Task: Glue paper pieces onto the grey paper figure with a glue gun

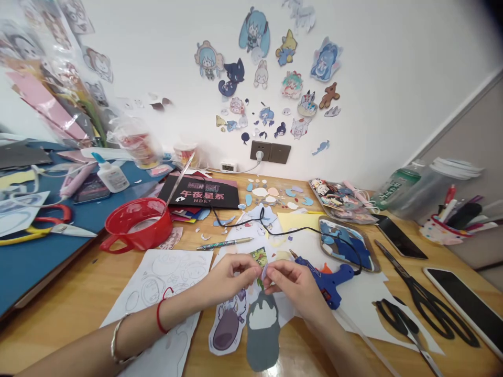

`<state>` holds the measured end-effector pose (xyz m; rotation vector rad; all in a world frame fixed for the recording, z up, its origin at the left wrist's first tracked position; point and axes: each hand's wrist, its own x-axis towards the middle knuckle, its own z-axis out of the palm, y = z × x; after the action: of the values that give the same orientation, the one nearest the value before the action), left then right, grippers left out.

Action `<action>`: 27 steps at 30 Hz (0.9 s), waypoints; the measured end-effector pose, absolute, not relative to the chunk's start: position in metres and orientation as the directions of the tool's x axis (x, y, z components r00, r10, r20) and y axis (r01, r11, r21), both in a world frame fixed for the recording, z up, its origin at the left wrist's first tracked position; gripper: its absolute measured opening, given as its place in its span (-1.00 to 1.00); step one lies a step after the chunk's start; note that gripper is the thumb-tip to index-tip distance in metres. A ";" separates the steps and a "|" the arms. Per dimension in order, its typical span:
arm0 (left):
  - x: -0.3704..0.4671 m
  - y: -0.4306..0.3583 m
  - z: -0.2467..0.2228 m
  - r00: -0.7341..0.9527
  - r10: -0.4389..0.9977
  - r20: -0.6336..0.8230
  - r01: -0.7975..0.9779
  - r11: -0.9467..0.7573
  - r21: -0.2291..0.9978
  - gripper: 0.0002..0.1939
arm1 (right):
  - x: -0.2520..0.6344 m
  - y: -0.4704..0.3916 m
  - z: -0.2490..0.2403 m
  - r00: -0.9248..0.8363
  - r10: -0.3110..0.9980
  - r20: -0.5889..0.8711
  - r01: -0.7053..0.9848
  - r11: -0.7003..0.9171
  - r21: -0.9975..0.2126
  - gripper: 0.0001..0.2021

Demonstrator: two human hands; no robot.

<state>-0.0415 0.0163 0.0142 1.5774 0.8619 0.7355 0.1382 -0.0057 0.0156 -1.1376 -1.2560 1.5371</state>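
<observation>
While your left hand (238,273) and right hand (294,283) pinch small lilac piece (264,270) between them, near grey cutout (263,345), step looks like close two-handed adjusting; next move likely calls for light, even grip, piece seeming thin.

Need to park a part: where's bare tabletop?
Best: bare wood in front of the red mug, between blue surface and sketch sheet; left forearm crosses its lower end. Small patch: between grey cut-out and right forearm. Crowded: right side, with glue gun, black scissors, phones.
</observation>
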 end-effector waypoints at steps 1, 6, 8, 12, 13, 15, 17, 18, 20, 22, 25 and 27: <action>-0.041 0.016 0.015 0.537 0.844 0.002 0.142 -0.093 0.985 -0.68 | 0.138 -0.006 0.015 -0.248 0.959 -0.135 -0.051 -0.152 -0.987 -0.74; -0.042 0.017 0.015 0.538 0.843 0.014 0.169 -0.124 0.978 -0.71 | 0.140 -0.007 0.012 -0.241 0.963 -0.119 -0.044 -0.133 -0.990 -0.74; -0.043 0.018 0.015 0.550 0.835 0.019 0.180 -0.141 0.974 -0.71 | 0.140 -0.007 0.012 -0.239 0.964 -0.120 -0.041 -0.133 -0.990 -0.74; -0.045 0.020 0.014 0.577 0.816 0.027 0.195 -0.170 0.966 -0.71 | 0.141 -0.006 0.013 -0.249 0.959 -0.139 -0.035 -0.152 -0.988 -0.75; -0.045 0.020 0.014 0.581 0.813 0.028 0.199 -0.175 0.964 -0.71 | 0.141 -0.006 0.013 -0.253 0.957 -0.144 -0.036 -0.158 -0.987 -0.74; -0.046 0.021 0.014 0.587 0.809 0.030 0.202 -0.182 0.962 -0.70 | 0.142 -0.005 0.014 -0.264 0.952 -0.156 -0.040 -0.173 -0.984 -0.71; -0.045 0.021 0.014 0.593 0.805 0.036 0.199 -0.190 0.961 -0.69 | 0.142 -0.005 0.014 -0.278 0.946 -0.168 -0.046 -0.187 -0.981 -0.70; -0.045 0.020 0.014 0.597 0.801 0.040 0.198 -0.195 0.961 -0.69 | 0.142 -0.004 0.014 -0.285 0.943 -0.172 -0.051 -0.194 -0.980 -0.69; -0.045 0.019 0.013 0.606 0.794 0.046 0.195 -0.204 0.959 -0.69 | 0.142 -0.004 0.014 -0.300 0.937 -0.178 -0.061 -0.205 -0.977 -0.68; -0.044 0.018 0.013 0.614 0.788 0.048 0.199 -0.214 0.956 -0.70 | 0.141 -0.004 0.014 -0.314 0.933 -0.177 -0.067 -0.208 -0.976 -0.67; -0.044 0.017 0.012 0.621 0.782 0.052 0.208 -0.229 0.951 -0.72 | 0.140 -0.005 0.016 -0.316 0.933 -0.173 -0.062 -0.202 -0.977 -0.73; -0.044 0.016 0.013 0.623 0.780 0.055 0.212 -0.236 0.948 -0.71 | 0.140 -0.005 0.016 -0.306 0.936 -0.174 -0.051 -0.199 -0.979 -0.75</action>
<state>-0.0435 0.0164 0.0131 1.7679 0.8074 0.6576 0.1398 -0.0055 0.0165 -1.1257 -1.2709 1.6156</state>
